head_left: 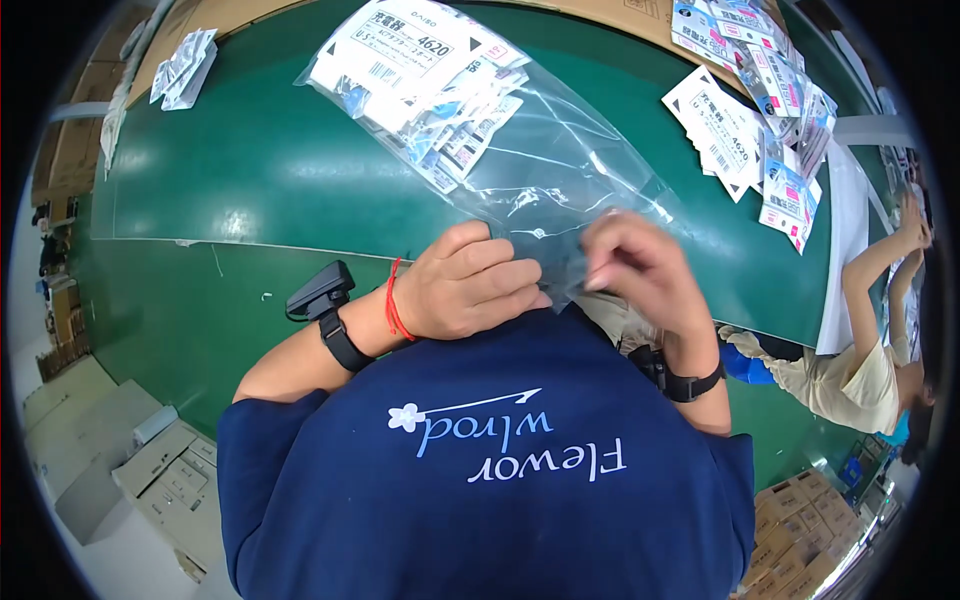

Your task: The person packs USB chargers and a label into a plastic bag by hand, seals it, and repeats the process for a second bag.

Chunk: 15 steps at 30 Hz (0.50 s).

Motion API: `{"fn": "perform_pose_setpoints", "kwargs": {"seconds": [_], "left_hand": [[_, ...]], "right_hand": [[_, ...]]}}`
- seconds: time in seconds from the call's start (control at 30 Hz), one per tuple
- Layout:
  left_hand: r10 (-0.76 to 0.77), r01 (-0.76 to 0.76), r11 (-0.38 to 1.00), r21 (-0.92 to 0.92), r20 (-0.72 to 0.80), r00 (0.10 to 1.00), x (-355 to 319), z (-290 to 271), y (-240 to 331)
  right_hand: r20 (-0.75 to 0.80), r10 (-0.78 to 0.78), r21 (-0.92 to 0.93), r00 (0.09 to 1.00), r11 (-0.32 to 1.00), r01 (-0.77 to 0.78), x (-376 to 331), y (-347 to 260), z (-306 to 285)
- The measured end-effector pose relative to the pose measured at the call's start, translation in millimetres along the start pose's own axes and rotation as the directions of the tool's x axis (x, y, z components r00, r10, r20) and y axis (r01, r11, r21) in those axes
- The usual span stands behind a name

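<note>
A clear plastic bag (590, 150) lies slantwise on the green table, its near end drawn up against my chest. Inside its far end is a stack of printed packets (430, 90), with a white label card on top. My left hand (465, 282) is closed around the left side of the bag's near end. On the other side, my right hand (645, 268) has thumb and forefinger pinched at the plastic edge; the hand is slightly blurred. Between both hands the film is gathered and creased, and I cannot tell whether the bag's mouth is sealed.
Small printed packets (185, 70) lie at the far left of the green table (230, 160). White label cards (715, 135) and more blue-and-pink packets (790, 190) are piled at the right. Cardboard (600, 20) lines the far edge. A co-worker (850, 380) sits at the right.
</note>
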State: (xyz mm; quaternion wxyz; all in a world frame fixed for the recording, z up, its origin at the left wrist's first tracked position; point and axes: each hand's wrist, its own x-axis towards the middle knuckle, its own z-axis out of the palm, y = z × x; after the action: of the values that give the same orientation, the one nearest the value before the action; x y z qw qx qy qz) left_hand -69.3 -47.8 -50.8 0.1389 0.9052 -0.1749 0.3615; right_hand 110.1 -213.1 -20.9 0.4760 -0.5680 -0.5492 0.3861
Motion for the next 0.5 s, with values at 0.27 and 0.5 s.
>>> {"fn": "perform_pose_setpoints", "kwargs": {"seconds": [0.27,0.5], "left_hand": [[0.052,-0.048,0.995,-0.086,0.043,0.998,2.9,-4.3,-3.7],[-0.040,0.052,0.994,-0.099,0.115,0.993,0.9,-20.2,-11.9]], "right_hand": [[-0.999,0.024,0.002,-0.026,0.770,0.638,-135.6,15.7,-140.6],[-0.794,-0.511,-0.172,-0.330,0.709,-0.684,-274.5,152.4,-67.8]]}}
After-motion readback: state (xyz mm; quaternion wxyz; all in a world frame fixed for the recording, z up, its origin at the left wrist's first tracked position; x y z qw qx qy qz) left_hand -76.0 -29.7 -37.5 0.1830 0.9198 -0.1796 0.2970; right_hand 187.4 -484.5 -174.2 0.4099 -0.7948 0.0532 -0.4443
